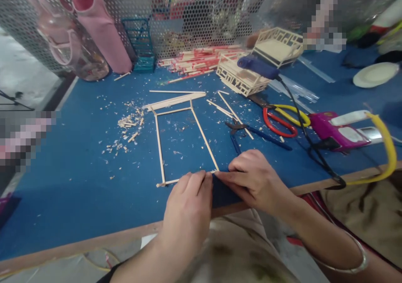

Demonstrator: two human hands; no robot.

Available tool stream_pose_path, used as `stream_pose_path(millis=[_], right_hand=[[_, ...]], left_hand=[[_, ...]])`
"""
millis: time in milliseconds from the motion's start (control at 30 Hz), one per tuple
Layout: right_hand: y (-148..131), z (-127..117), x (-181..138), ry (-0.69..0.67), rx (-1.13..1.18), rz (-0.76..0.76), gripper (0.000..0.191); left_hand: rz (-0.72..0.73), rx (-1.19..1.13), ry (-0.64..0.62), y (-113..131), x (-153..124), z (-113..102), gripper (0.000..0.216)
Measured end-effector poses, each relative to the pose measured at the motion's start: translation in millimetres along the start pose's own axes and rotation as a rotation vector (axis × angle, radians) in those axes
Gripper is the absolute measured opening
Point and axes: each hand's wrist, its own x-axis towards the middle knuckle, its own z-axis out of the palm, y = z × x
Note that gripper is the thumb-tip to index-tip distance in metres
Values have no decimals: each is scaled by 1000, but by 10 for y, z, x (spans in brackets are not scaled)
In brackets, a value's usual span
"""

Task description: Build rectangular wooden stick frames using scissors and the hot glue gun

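A thin rectangular frame of wooden sticks [176, 142] lies flat on the blue table [63, 178]. My left hand [188, 209] rests at the frame's near edge, its fingers pressed together on the bottom stick. My right hand [251, 176] meets it from the right, fingers pinched on the same stick at the frame's near right corner. Both hands sit close to the table's front edge.
Loose sticks [177, 98] and wood scraps [127, 128] lie beyond the frame. Pliers [248, 134], red and yellow scissors [282, 119], a blue glue gun [259, 67] with black cord, stick-built models [241, 75], a pink tool [336, 132] and a pink bottle [97, 27] stand around.
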Motion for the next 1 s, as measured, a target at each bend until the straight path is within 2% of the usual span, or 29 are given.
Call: stream_pose_path(millis=[100,167,267,367,500,533,633,733,833,1000], right_hand=[[15,5,-16,72,90,25,21],[29,-1,-16,104,163,109,15],[46,-35,20,25,192,188,17],[60,-84,90,-93,154,123,21],[95,-113,182,-161,150,30,19],[107,-110,197,-165,153,12,20],[145,-84,220,-167,168,-27,22],[170,-57,221,-146,199,-65,23],[164,-40,222,-114,199,-87,25],[123,-17,269,-98,178,-86,25]], left_hand=[[-23,-7,4,-9,-19,0,24],[-27,-15,20,-11,-12,-6,25],[-43,-19,42,1,19,-19,29],[-39,-46,81,20,2,-79,29],[105,-156,179,-29,-186,-347,19],[101,-159,209,-67,-245,-438,16],[-122,21,253,-232,-361,-665,16],[-234,142,97,-420,-350,-713,21],[-241,47,-57,-555,-283,-629,20],[-267,-126,-131,-656,-193,-567,14]])
